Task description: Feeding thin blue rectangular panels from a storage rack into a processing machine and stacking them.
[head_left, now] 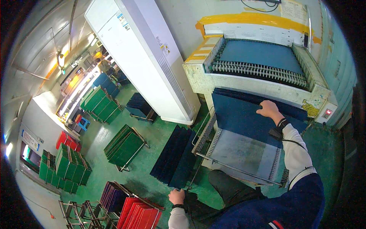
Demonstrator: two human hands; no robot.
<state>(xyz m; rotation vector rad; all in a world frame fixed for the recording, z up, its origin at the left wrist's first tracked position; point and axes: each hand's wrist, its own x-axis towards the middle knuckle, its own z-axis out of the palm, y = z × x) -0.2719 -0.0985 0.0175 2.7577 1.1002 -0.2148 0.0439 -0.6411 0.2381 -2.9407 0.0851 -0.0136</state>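
My right hand (268, 110) reaches forward to the upper edge of a dark blue board (240, 114). Its fingers and thumb are closed on that edge. The board leans in a metal rack with slotted sides (217, 162), and several more blue boards stand close behind it. Down by my left knee, my left hand (176, 196) is curled, its fingers partly hidden; what they hold, if anything, cannot be made out. Beyond the rack is a roller conveyor machine (259, 72) with a blue sheet (261, 55) lying flat on it.
Another batch of dark blue boards (173, 156) stands left of the rack. Green boards (124, 147) sit in racks on the green floor, with red boards (139, 213) at the lower left. A tall white cabinet (141, 57) rises beside the machine. Far off, a person (103, 65) is standing.
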